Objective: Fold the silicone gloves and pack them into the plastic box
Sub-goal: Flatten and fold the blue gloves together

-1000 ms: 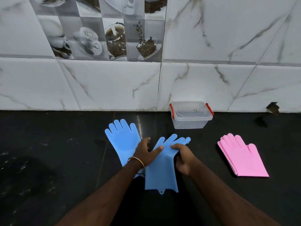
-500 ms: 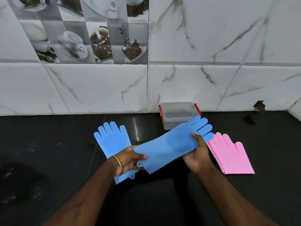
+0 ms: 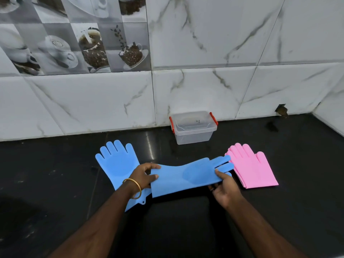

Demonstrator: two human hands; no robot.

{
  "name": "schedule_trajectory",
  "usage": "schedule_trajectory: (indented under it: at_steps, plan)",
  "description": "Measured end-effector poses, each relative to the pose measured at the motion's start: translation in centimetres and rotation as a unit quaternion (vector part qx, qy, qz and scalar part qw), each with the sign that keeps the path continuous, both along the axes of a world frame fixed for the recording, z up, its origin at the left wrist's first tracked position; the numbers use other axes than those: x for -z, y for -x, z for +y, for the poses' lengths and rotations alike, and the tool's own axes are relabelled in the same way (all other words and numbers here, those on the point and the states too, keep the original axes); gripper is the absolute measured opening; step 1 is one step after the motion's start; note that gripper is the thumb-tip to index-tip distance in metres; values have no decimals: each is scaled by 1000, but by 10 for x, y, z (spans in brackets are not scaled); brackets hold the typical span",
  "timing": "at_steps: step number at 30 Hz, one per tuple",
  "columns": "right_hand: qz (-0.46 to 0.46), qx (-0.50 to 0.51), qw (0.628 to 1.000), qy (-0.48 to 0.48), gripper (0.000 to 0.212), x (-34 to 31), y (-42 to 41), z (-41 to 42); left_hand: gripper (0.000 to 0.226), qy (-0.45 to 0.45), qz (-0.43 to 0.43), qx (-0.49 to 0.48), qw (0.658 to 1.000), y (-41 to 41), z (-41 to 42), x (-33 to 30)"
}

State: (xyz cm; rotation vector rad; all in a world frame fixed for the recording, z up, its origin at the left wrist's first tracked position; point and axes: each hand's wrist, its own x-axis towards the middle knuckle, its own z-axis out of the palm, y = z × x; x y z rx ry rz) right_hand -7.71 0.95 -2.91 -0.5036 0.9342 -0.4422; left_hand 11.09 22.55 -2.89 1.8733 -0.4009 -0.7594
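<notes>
Both hands, left hand [image 3: 144, 175] and right hand [image 3: 226, 185], are clamped on blue glove [image 3: 186, 175]; nothing is folded yet, lidded plastic box [image 3: 193, 127] upper centre.

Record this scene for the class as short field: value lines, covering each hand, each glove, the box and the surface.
left hand: grips the cuff end of the held blue glove
right hand: grips the same glove near its palm
held blue glove: stretched sideways between both hands, unfolded, its tips over the pink gloves' edge
second blue glove: flat on the counter, partly under the left hand
pink gloves: stacked flat at the right
plastic box: against the wall, lid on, red clips
counter: black, glossy
</notes>
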Motion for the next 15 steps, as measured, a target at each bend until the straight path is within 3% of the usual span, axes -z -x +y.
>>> schedule_trajectory:
  at_steps: [3, 8, 15]
  plan:
    - [48, -11, 998, 45, 29, 6, 7, 0, 27, -54, -21, 5, 998, 1, 1, 12]
    - [150, -7, 982, 117, 27, 9, 9, 0, 41, -107, -71, 20, 992, 2, 6, 17]
    - [289, 38, 927, 237, 54, -2, 4, 8, 97, -257, -173, 133, 941, 2, 32, 18]
